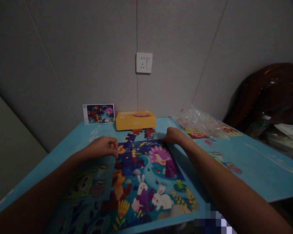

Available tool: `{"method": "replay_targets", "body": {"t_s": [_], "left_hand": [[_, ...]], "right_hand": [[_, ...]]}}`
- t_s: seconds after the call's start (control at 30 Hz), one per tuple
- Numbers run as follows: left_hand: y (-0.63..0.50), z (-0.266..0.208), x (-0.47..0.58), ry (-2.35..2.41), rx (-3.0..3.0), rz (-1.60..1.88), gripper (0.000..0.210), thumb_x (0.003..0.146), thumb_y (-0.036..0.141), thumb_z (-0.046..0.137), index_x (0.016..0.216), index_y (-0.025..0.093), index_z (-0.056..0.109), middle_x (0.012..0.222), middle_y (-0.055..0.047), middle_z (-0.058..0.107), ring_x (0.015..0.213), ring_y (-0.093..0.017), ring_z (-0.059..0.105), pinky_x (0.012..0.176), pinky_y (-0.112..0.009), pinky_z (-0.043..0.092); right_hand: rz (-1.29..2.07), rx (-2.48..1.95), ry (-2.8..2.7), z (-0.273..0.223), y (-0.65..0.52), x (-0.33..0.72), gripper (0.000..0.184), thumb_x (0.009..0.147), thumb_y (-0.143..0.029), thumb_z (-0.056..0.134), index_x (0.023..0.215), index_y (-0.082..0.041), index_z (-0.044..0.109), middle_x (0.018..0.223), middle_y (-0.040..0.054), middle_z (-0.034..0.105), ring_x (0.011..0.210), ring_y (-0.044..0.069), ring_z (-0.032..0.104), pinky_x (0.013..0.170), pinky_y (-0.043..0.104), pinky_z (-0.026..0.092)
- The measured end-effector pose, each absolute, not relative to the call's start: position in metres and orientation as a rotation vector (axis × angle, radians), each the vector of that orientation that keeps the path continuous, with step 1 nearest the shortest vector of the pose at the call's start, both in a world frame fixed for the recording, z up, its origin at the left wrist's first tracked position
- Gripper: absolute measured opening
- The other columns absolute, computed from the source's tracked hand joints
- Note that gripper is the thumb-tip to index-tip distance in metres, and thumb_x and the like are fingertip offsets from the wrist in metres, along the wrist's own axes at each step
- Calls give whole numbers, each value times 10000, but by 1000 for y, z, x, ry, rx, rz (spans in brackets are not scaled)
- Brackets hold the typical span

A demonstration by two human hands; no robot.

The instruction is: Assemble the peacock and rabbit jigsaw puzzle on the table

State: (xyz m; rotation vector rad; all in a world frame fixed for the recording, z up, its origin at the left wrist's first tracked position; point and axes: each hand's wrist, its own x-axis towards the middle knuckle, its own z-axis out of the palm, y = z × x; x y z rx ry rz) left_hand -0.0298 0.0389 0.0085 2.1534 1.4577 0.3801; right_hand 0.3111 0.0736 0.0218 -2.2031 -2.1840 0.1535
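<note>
A partly assembled jigsaw puzzle (146, 170) lies flat in front of me, with rabbits, a pink peacock and a stream on it. At its upper left edge is my left hand (103, 147), its fingers curled into a pinch against the border; whatever is between them is hidden. My right hand (174, 135) is closed at the puzzle's far right corner, its fingertips mostly turned away. Several loose puzzle pieces (150, 133) lie just beyond the far edge, between the two hands.
Behind the pieces stands a yellow box (136, 121), beside a picture card (99, 113) leaning on the wall. Clear plastic wrap (200, 122) covers colourful sheets at the back right of the blue table (254, 169). A dark wooden chair back (266, 87) rises at right.
</note>
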Motion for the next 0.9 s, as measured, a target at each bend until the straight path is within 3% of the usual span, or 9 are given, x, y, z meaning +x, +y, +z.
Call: {"method": "replay_targets", "body": {"t_s": [0.33,0.43,0.53,0.63,0.77,0.9], "left_hand": [[34,6,-13,1490,2210,428,253,627,463,744,698,230,678,588,48,577,586,-152,536,521,-225,306],[34,4,-7,1488,2226,454,275,644,491,730,688,226,672,595,44,590,594,-153,548,528,-226,306],[36,-1,-8,1503,2218,454,305,630,512,746,691,223,671,603,44,602,592,-150,550,529,-225,309],[40,-6,-12,1494,2245,492,355,666,563,719,758,221,700,631,35,613,579,-144,533,527,-229,319],[49,-8,-14,1541,2363,712,408,815,557,555,925,198,717,845,-27,677,699,-171,572,649,-259,433],[61,-7,-9,1601,2429,738,506,844,547,528,1212,213,629,1250,-73,617,1068,-244,582,939,-335,440]], "right_hand": [[21,-2221,-2052,26,64,305,350,795,-259,632,1094,-88,693,1082,240,687,1003,324,664,772,346,494],[-22,-2163,-2008,23,62,288,460,892,-461,518,1097,-87,689,1071,244,674,1014,317,651,792,349,488],[-31,-2073,-2010,15,62,267,690,857,-684,430,1058,-85,707,1100,249,637,1042,327,623,817,357,484],[-28,-2003,-2010,8,65,251,702,807,-713,476,1085,-111,704,1131,229,604,1056,333,597,840,374,480],[-5,-1940,-2027,4,68,245,594,808,-611,536,1095,-116,697,1092,208,614,1042,325,590,856,381,469],[34,-1892,-2057,2,73,247,563,828,-554,531,1092,-80,680,1090,210,628,1016,305,600,858,370,461]]}}
